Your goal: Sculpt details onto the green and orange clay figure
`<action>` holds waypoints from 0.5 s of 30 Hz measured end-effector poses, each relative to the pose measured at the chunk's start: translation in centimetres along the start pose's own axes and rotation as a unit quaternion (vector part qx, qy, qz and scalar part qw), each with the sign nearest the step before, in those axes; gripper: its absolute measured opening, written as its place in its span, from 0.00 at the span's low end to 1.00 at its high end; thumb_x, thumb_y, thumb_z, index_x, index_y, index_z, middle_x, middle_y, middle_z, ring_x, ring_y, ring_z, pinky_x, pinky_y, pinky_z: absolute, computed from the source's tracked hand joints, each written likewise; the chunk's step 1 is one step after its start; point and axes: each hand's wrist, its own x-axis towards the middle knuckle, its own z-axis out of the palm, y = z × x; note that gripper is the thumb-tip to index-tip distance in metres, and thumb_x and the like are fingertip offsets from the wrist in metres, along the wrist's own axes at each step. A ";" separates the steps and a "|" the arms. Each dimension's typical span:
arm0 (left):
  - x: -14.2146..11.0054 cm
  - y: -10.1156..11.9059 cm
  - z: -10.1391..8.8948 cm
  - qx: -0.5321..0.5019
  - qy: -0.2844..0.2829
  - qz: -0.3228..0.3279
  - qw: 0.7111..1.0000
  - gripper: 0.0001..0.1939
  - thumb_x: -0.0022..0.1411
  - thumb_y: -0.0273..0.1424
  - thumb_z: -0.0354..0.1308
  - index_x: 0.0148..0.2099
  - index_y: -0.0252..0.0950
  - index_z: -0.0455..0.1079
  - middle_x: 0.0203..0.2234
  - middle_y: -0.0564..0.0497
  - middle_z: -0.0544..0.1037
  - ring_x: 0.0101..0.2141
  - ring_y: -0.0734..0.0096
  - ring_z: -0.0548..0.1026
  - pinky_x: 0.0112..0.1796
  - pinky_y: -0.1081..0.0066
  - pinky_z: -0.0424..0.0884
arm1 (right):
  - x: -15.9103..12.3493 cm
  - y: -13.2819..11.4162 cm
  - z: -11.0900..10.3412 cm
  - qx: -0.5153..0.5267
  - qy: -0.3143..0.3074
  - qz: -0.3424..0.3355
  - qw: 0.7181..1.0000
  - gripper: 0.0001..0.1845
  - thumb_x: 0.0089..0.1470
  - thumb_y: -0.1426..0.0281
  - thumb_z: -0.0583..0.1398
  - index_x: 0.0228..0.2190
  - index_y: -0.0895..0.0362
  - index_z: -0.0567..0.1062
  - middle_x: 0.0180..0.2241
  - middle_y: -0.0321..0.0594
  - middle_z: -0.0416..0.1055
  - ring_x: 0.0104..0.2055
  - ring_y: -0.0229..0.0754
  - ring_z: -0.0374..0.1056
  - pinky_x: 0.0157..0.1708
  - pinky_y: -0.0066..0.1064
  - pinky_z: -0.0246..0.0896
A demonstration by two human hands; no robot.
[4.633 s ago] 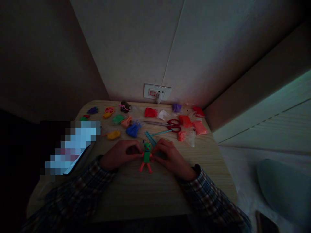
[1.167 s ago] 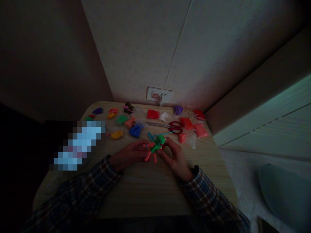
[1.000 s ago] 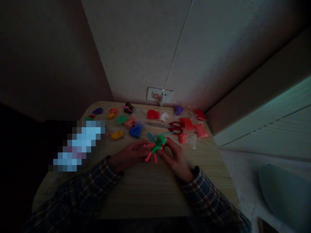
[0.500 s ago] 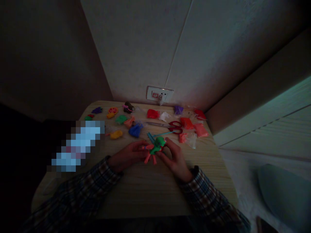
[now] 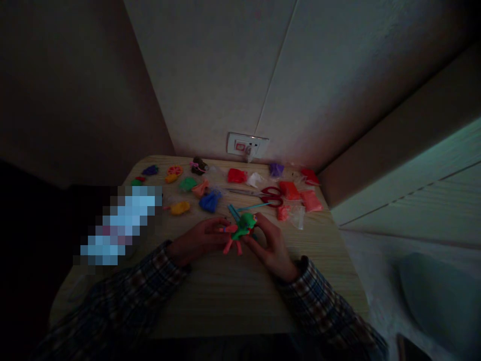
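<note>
Between my two hands is a small clay figure with a green head and body and pink limbs. My right hand pinches its right side between thumb and fingers. On the other side, my left hand has its fingers closed around the figure's pink arm. Some fingertips are hidden behind the figure. Just beyond it lie blue tools, one of them a thin stick. Red-handled scissors rest farther back.
Several bags of coloured clay lie along the back, among them a blue one and an orange-red one. Small clay pieces, such as a yellow one, are at left. A blurred-out bright object stands at the left edge. A wall socket is behind the table.
Almost nothing differs. The figure and both hands stay in the same place, with at most a slight shift of my left fingers at the pink arm.
</note>
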 end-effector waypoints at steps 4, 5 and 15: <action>-0.1 0.2 0.0 0.004 -0.034 -0.014 0.999 0.19 0.48 0.32 0.73 0.42 0.33 0.72 0.35 0.48 0.80 0.33 0.69 0.77 0.37 0.70 0.70 | 0.0 -0.1 -0.1 -0.002 0.005 -0.001 1.000 0.03 0.59 0.67 0.59 0.34 0.54 0.70 0.30 0.37 0.68 0.32 0.42 0.66 0.32 0.32 0.62; -0.1 0.2 0.0 0.012 -0.040 -0.017 0.999 0.20 0.48 0.32 0.73 0.42 0.32 0.72 0.34 0.48 0.80 0.32 0.69 0.77 0.37 0.70 0.69 | 0.0 -0.1 -0.1 -0.003 0.006 -0.001 1.000 0.04 0.59 0.67 0.59 0.34 0.54 0.69 0.29 0.37 0.68 0.32 0.42 0.65 0.31 0.32 0.61; -0.1 0.1 -0.2 0.022 -0.061 -0.008 0.998 0.24 0.47 0.34 0.74 0.44 0.32 0.71 0.31 0.49 0.80 0.31 0.70 0.76 0.36 0.70 0.68 | 0.0 0.1 0.0 -0.007 0.010 -0.002 1.000 0.03 0.59 0.68 0.59 0.34 0.54 0.70 0.29 0.36 0.68 0.31 0.41 0.65 0.31 0.31 0.61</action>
